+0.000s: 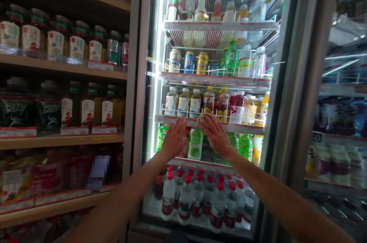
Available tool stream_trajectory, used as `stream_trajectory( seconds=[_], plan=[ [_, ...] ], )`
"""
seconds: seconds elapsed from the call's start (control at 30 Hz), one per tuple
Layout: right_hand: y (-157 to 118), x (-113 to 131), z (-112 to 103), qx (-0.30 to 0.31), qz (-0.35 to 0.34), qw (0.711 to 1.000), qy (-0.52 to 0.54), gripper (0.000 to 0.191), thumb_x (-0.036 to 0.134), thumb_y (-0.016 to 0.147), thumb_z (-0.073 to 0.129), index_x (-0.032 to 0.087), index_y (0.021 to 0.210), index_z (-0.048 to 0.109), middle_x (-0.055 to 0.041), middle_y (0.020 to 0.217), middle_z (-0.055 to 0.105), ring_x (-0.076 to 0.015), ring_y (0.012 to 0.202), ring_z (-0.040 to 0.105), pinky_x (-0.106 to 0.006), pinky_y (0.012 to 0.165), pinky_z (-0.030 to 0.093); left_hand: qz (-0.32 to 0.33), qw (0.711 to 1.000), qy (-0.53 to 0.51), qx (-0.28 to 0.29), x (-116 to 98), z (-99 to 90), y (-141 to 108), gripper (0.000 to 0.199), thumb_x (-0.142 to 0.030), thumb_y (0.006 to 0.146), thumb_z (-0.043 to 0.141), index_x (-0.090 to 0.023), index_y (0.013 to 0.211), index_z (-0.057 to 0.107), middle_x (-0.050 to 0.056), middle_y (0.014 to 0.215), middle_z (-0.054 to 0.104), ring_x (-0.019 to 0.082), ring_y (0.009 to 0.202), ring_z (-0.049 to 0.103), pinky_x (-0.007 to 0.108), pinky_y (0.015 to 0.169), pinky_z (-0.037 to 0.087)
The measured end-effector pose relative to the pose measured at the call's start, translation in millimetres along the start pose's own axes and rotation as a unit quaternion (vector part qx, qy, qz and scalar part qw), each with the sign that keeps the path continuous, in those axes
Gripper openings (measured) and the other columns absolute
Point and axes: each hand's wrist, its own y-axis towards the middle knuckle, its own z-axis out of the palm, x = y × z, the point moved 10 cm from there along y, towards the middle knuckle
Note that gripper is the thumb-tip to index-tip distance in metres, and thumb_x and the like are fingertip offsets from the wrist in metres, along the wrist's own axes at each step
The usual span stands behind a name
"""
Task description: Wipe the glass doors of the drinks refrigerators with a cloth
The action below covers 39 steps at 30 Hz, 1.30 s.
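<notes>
Head view: drinks fridge (139, 94), lit up inside.
Right hand (216, 135): holds a cloth (202, 119) at the shelf strip (243, 128).
Left hand (175, 140): open, holds nothing; can't tell if it touches the strip.
Cloth: under the right fingertips, to the right of the left hand, so the right is nearer; small, pale, scrunched up; can't tell its long way.
Green bottle (195, 147): stands below, between the hands.
</notes>
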Motion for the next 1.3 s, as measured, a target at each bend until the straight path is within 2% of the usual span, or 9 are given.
stream_trajectory(
  seconds=[0.1, 0.17, 0.37, 0.5, 0.57, 0.77, 0.97, 1.17, 1.3],
  plan=[
    [-40, 22, 9, 0.048, -0.068, 0.997, 0.004, 0.054, 0.011, 0.086, 0.043, 0.022, 0.139, 0.037, -0.0066, 0.145, 0.038, -0.0237, 0.14, 0.018, -0.045, 0.109, 0.032, 0.02, 1.0, -0.004, 0.007, -12, 4.8, -1, 0.057, -0.021, 0.082, 0.041, -0.01, 0.137, 0.032, 0.013, 0.149, 0.026, 0.024, 0.14, 0.018, 0.045, 0.112, 0.022],
    [-56, 26, 11, 0.067, -0.093, 0.993, -0.003, 0.056, 0.009, 0.085, 0.044, 0.023, 0.139, 0.036, -0.0047, 0.145, 0.039, -0.0232, 0.14, 0.02, -0.044, 0.108, 0.034, 0.03, 0.999, -0.003, 0.012, -17, 10.0, -3, 0.058, -0.02, 0.081, 0.042, -0.01, 0.137, 0.032, 0.013, 0.149, 0.026, 0.024, 0.14, 0.018, 0.045, 0.113, 0.021],
    [-42, -24, -13, -0.016, 0.036, 0.998, -0.043, 0.049, 0.014, 0.087, 0.044, 0.021, 0.135, 0.042, -0.0105, 0.143, 0.04, -0.0251, 0.139, 0.021, -0.048, 0.109, 0.032, 0.022, 1.0, -0.001, 0.011, -27, 20.5, -4, 0.059, -0.021, 0.08, 0.046, -0.011, 0.137, 0.034, 0.012, 0.149, 0.027, 0.027, 0.14, 0.015, 0.046, 0.112, 0.021],
    [-67, -4, -5, 0.03, -0.035, 0.998, -0.032, 0.05, 0.01, 0.086, 0.044, 0.023, 0.134, 0.044, -0.007, 0.141, 0.044, -0.0241, 0.139, 0.022, -0.045, 0.108, 0.034, 0.068, 0.998, -0.006, 0.013, -51, 24.0, -3, 0.057, -0.022, 0.081, 0.046, -0.012, 0.136, 0.036, 0.012, 0.149, 0.027, 0.025, 0.14, 0.017, 0.045, 0.113, 0.02],
    [-77, -3, -4, 0.047, -0.056, 0.997, -0.027, 0.051, 0.009, 0.085, 0.044, 0.025, 0.133, 0.044, -0.0051, 0.14, 0.045, -0.0229, 0.139, 0.024, -0.045, 0.108, 0.035, 0.092, 0.996, -0.011, 0.011, -62, 26.5, -1, 0.058, -0.022, 0.081, 0.046, -0.012, 0.136, 0.035, 0.012, 0.149, 0.026, 0.025, 0.14, 0.015, 0.046, 0.113, 0.02],
    [-65, -70, -36, -0.044, 0.086, 0.995, -0.035, 0.054, 0.009, 0.085, 0.041, 0.025, 0.137, 0.039, -0.0076, 0.15, 0.028, -0.0246, 0.14, 0.02, -0.05, 0.109, 0.033, 0.104, 0.994, -0.028, 0.009, -84, 35.0, 12, 0.059, -0.022, 0.081, 0.044, -0.011, 0.138, 0.033, 0.013, 0.149, 0.025, 0.025, 0.141, 0.013, 0.049, 0.113, 0.018],
    [-97, -55, -27, 0.02, 0.023, 0.998, -0.047, 0.054, 0.008, 0.086, 0.042, 0.027, 0.136, 0.039, -0.0065, 0.145, 0.037, -0.0246, 0.139, 0.024, -0.048, 0.107, 0.037, 0.107, 0.993, -0.034, 0.026, -103, 42.6, 14, 0.059, -0.025, 0.082, 0.044, -0.011, 0.138, 0.033, 0.012, 0.149, 0.026, 0.026, 0.14, 0.017, 0.05, 0.112, 0.019],
    [-95, -124, -68, -0.1, 0.179, 0.976, -0.076, 0.058, 0.006, 0.085, 0.037, 0.025, 0.14, 0.034, -0.0059, 0.153, 0.017, -0.028, 0.139, 0.021, -0.052, 0.109, 0.033, 0.08, 0.996, -0.037, 0.017, -104, 44.0, 15, 0.058, -0.024, 0.082, 0.043, -0.011, 0.138, 0.034, 0.013, 0.149, 0.025, 0.027, 0.14, 0.016, 0.051, 0.112, 0.019],
    [-139, -117, -65, -0.07, 0.178, 0.978, -0.082, 0.064, 0.006, 0.084, 0.039, 0.028, 0.143, 0.027, -0.0058, 0.153, 0.016, -0.0288, 0.138, 0.024, -0.053, 0.106, 0.036, 0.087, 0.995, -0.046, 0.021, -111, 46.4, 11, 0.057, -0.023, 0.082, 0.044, -0.011, 0.137, 0.035, 0.013, 0.149, 0.026, 0.027, 0.14, 0.017, 0.053, 0.111, 0.02]
  ],
)
